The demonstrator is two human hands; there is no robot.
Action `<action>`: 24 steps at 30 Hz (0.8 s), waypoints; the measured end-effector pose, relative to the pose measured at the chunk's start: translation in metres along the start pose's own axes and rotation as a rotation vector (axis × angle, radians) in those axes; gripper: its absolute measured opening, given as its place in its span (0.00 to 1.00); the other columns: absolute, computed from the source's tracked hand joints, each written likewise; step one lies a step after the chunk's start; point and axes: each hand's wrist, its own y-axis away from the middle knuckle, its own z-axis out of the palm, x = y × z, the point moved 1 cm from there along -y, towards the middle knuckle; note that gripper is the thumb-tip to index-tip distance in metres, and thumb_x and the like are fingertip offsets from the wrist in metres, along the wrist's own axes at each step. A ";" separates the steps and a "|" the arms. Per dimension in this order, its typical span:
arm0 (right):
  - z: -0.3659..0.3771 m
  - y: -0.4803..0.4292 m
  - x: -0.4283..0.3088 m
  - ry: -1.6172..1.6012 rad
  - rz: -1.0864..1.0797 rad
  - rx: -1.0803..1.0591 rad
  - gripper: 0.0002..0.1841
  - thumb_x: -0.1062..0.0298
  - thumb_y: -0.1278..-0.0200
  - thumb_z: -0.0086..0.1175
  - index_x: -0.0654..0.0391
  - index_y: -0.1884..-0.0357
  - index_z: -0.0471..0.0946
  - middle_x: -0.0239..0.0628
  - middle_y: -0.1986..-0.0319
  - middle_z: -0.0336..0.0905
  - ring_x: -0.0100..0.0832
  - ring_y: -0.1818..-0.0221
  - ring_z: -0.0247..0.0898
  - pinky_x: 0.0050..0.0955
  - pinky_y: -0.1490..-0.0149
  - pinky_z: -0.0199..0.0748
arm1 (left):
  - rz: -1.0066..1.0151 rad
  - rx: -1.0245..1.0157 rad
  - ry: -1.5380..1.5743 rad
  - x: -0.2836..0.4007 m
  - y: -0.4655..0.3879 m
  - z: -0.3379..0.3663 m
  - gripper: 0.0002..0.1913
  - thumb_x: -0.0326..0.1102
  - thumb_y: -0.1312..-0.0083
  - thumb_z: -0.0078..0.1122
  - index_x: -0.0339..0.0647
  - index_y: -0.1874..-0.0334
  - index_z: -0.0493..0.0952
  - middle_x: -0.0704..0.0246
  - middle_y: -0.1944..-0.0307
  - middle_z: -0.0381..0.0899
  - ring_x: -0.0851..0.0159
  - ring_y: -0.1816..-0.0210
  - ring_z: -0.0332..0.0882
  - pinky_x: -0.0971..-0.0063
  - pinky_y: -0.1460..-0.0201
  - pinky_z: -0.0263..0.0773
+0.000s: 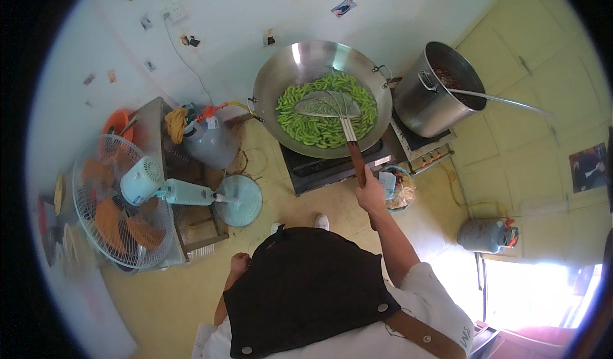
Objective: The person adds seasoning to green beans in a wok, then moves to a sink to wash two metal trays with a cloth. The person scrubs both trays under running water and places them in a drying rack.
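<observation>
My right hand (372, 193) grips the brown wooden handle (355, 160) of a large wire-mesh skimmer (318, 105). The skimmer's perforated bowl lies among green edamame-like pods (306, 131) in liquid inside a wide steel wok (273, 78). Under the wok stands a black-topped stove (311, 172). Low by the left side of the black apron, my left hand (240, 263) hangs with curled fingers, partly hidden; whether anything is in it I cannot tell.
To the wok's right, a tall steel stockpot (419, 105) on a burner holds dark contents and a long ladle handle (503, 99). A filled waste bin (402, 191) stands near my right hand. A standing fan (124, 201), gas cylinder (213, 143) and metal table (151, 119) are left; another cylinder (481, 236) is right.
</observation>
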 end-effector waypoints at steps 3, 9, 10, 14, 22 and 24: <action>-0.028 0.025 -0.006 -0.251 0.011 0.032 0.41 0.72 0.50 0.55 0.55 0.28 0.58 0.55 0.45 0.74 0.51 0.44 0.72 0.39 0.43 0.72 | 0.015 0.013 0.029 0.020 0.003 -0.005 0.09 0.33 0.36 0.55 0.34 0.64 0.79 0.66 0.73 0.80 0.67 0.73 0.78 0.73 0.73 0.73; -0.023 0.040 0.019 -0.614 -0.100 0.065 0.39 0.77 0.50 0.53 0.58 0.29 0.60 0.44 0.64 0.77 0.31 0.71 0.74 0.30 0.66 0.73 | 0.264 -0.103 -0.189 -0.014 -0.036 -0.014 0.07 0.31 0.34 0.55 0.34 0.63 0.78 0.65 0.72 0.80 0.67 0.74 0.77 0.72 0.73 0.73; -0.031 0.043 0.011 -0.721 -0.037 -0.005 0.39 0.78 0.49 0.53 0.58 0.29 0.60 0.42 0.66 0.76 0.30 0.73 0.73 0.29 0.69 0.72 | 0.193 -0.104 -0.201 -0.007 -0.034 -0.008 0.07 0.31 0.34 0.55 0.33 0.62 0.78 0.65 0.72 0.80 0.67 0.74 0.77 0.72 0.73 0.73; -0.030 0.043 -0.021 -1.276 0.203 -0.257 0.35 0.80 0.46 0.51 0.57 0.31 0.61 0.36 0.71 0.71 0.27 0.80 0.65 0.27 0.77 0.64 | 0.134 -0.130 -0.067 0.021 -0.017 -0.005 0.07 0.31 0.34 0.54 0.33 0.61 0.77 0.65 0.72 0.79 0.66 0.74 0.78 0.73 0.73 0.73; 0.006 0.025 -0.026 -1.723 0.329 -0.522 0.17 0.78 0.41 0.49 0.59 0.49 0.65 0.39 0.71 0.70 0.27 0.79 0.64 0.26 0.77 0.64 | 0.004 -0.033 0.012 0.029 -0.005 -0.015 0.07 0.31 0.36 0.55 0.34 0.61 0.77 0.66 0.72 0.79 0.66 0.74 0.77 0.73 0.75 0.72; 0.025 0.006 -0.017 -1.661 0.362 -0.532 0.14 0.77 0.40 0.49 0.60 0.52 0.65 0.39 0.71 0.70 0.27 0.78 0.64 0.26 0.76 0.65 | -0.016 -0.023 0.035 0.026 -0.001 -0.017 0.07 0.31 0.36 0.55 0.34 0.61 0.77 0.66 0.73 0.79 0.67 0.75 0.77 0.73 0.77 0.71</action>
